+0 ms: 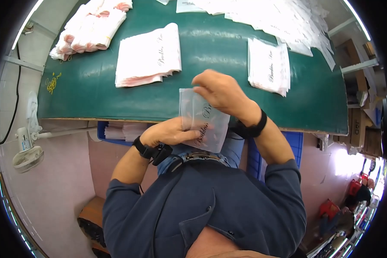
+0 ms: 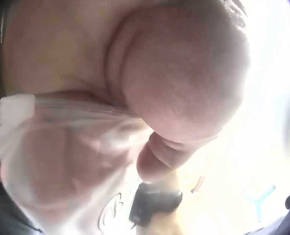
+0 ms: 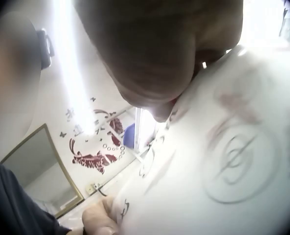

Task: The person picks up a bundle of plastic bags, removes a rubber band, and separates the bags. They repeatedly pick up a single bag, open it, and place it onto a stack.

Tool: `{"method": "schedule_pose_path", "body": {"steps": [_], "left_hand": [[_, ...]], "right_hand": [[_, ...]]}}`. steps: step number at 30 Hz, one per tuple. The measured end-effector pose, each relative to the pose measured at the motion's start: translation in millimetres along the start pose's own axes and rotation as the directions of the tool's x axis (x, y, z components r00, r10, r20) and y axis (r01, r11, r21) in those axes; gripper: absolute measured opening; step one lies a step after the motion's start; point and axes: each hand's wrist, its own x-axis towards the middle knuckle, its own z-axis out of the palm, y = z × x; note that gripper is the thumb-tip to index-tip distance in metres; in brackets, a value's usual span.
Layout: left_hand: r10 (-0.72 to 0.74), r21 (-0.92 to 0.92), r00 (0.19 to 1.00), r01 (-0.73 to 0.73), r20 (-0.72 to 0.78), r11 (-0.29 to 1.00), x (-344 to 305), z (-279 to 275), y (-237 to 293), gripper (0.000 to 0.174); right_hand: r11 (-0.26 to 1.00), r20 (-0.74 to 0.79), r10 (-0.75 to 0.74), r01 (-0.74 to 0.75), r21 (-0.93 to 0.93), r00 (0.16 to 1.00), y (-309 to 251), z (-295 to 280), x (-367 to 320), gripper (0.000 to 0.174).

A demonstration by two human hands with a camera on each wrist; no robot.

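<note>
A translucent plastic bag with black script lettering is held upright over the table's near edge. My left hand grips its lower left part, with the thumb across the front and the fingers showing through from behind. At the bag's upper edge, my right hand has curled fingers and pinches the plastic near the top. In the left wrist view the bag hangs beside the bent thumb. A round printed mark shows on the bag in the right wrist view.
On the green table lie a stack of white printed bags, a smaller stack at right, bundled bags and a spread pile. Yellow rubber bands lie at left. Blue crates stand below; a fan is left.
</note>
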Motion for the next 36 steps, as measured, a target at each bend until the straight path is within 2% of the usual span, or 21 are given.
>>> {"method": "schedule_pose_path", "body": {"steps": [2,3,4,5,6,8,9,12,13,16,17,20,21,23,24,25,27,31,33,35,36], "left_hand": [[0.082,-0.081,0.989,-0.092,-0.119,0.992,-5,-2,-3,0.048],[0.144,-0.168,0.962,-0.186,-0.234,0.968,-7,-2,-6,0.049],[0.186,-0.247,0.918,-0.282,-0.349,0.927,-9,-2,-11,0.050],[0.189,-0.239,0.911,-0.288,-0.366,0.927,-8,-2,-17,0.050],[0.227,-0.254,0.876,-0.356,-0.425,0.899,-2,-1,-25,0.051],[0.283,-0.278,0.804,-0.475,-0.523,0.835,6,2,-34,0.052],[0.283,-0.275,0.804,-0.474,-0.523,0.836,7,1,-31,0.052],[0.430,-0.688,0.780,-0.615,-0.455,0.385,14,-12,-16,0.047],[0.432,-0.688,0.777,-0.618,-0.458,0.382,16,-19,-14,0.047],[0.485,-0.608,0.721,-0.686,-0.494,0.400,19,-37,-10,0.045],[0.492,-0.617,0.734,-0.670,-0.468,0.412,18,-38,-9,0.045],[0.247,-0.580,0.713,-0.686,-0.656,0.439,21,-31,-15,0.042],[0.255,-0.608,0.743,-0.658,-0.618,0.444,22,-34,-17,0.042],[0.131,-0.421,0.712,-0.543,-0.690,0.727,24,-35,-22,0.037],[0.135,-0.433,0.728,-0.534,-0.672,0.726,33,-34,-21,0.037],[0.143,-0.342,0.702,-0.501,-0.697,0.795,40,-35,-17,0.035],[0.174,-0.142,0.641,-0.410,-0.747,0.901,51,-37,-8,0.031],[0.309,-0.028,0.663,-0.446,-0.681,0.895,105,-28,33,0.029],[0.394,0.078,0.592,-0.487,-0.703,0.870,147,-25,47,0.035],[0.586,0.487,0.483,-0.326,-0.651,0.810,180,-12,70,0.044],[0.753,0.705,0.422,-0.301,-0.505,0.642,201,-12,78,0.046]], "right_hand": [[0.973,-0.393,0.113,-0.181,-0.140,0.913,2,-9,-10,0.034],[0.977,-0.389,0.092,-0.158,-0.141,0.917,7,-2,-25,0.034],[0.873,-0.353,0.422,-0.269,0.407,0.835,10,14,-46,0.040],[0.483,-0.133,0.672,-0.295,0.824,0.729,13,27,-61,0.046],[0.482,-0.127,0.662,-0.289,0.827,0.739,7,29,-60,0.046],[0.156,0.216,0.721,-0.458,0.875,0.658,-9,32,-61,0.033],[0.156,0.214,0.720,-0.455,0.876,0.660,-12,34,-64,0.033],[0.301,0.277,0.707,-0.632,0.714,0.650,-15,39,-70,0.027],[0.302,0.280,0.706,-0.635,0.711,0.650,-14,40,-70,0.027],[0.552,0.069,0.684,-0.576,0.603,0.727,-20,48,-77,0.020],[0.555,0.042,0.693,-0.571,0.605,0.719,-22,43,-74,0.020],[0.527,0.156,0.726,-0.688,0.499,0.670,-26,17,-67,0.016],[0.519,0.121,0.752,-0.696,0.496,0.647,-23,13,-68,0.016],[0.421,0.032,0.763,-0.534,0.733,0.646,-12,9,-63,0.012],[0.374,-0.014,0.762,-0.422,0.826,0.647,-6,5,-63,0.011],[0.383,-0.032,0.768,-0.419,0.823,0.640,-1,-2,-65,0.011],[0.525,-0.161,0.761,-0.451,0.722,0.629,5,-15,-72,0.008],[0.671,-0.393,0.730,-0.478,0.567,0.559,29,-85,-76,0.006],[0.687,-0.465,0.726,-0.516,0.511,0.506,56,-126,-82,0.004],[0.706,-0.514,0.707,-0.537,0.462,0.486,93,-157,-92,0.004],[0.692,-0.548,0.690,-0.653,0.307,0.473,116,-167,-100,0.008]]}}
